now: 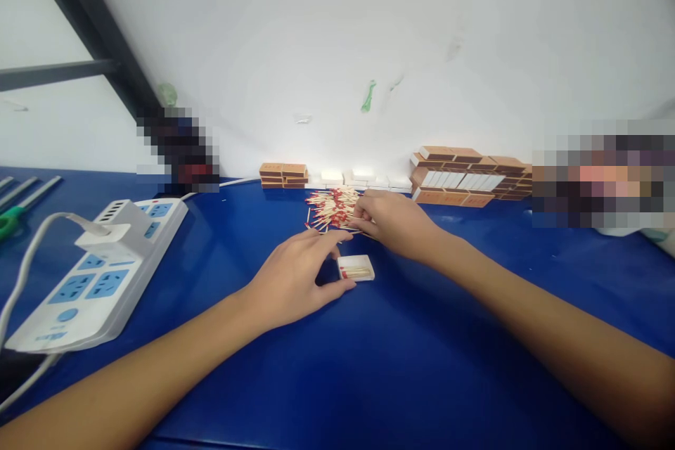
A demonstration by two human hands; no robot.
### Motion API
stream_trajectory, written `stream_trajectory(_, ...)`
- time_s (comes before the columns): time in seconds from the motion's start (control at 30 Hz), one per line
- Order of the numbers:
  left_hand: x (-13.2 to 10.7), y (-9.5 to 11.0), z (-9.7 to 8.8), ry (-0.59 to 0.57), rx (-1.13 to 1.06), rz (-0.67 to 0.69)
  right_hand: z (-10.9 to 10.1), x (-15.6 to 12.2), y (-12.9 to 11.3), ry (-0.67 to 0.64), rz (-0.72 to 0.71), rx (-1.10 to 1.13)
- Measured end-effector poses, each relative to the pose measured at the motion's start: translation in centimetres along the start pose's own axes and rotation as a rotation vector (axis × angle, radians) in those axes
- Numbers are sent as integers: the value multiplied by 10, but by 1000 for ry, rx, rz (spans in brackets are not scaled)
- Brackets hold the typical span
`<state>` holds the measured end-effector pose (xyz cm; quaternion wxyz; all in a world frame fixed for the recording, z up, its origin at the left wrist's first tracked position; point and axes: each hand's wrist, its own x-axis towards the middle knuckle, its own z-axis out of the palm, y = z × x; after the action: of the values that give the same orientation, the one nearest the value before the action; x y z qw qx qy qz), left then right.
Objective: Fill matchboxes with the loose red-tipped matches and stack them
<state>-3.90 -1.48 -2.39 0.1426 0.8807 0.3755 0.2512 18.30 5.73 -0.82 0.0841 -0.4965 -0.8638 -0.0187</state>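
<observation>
A small white matchbox tray (368, 261) lies on the blue table with several red-tipped matches (356, 272) in it. My left hand (295, 274) curves round the tray's left side, thumb at its front edge and fingertips at its back left corner. Behind the tray is a heaped pile of loose matches (333, 208), their red heads pointing various ways. At the pile's right edge is my right hand (393, 221), thumb and fingers pinched together among the matches. What lies between those fingertips is hidden.
White trays (363, 176) line the wall, with brown matchboxes (283, 174) stacked on their left. A larger matchbox stack (458, 197) stands to the right. A white power strip (116, 274) with a plug and cable occupies the left. Green-handled scissors (10, 219) lie at the far left.
</observation>
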Motion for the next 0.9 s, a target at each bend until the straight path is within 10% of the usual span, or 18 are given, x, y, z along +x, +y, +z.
stream_trajectory(0.4,1,1,-2,5,-70,-82,-31,-41,-7,11,-122,269)
stream_trajectory(0.9,1,2,1,-9,-71,-54,-18,-72,-12,-85,-122,422)
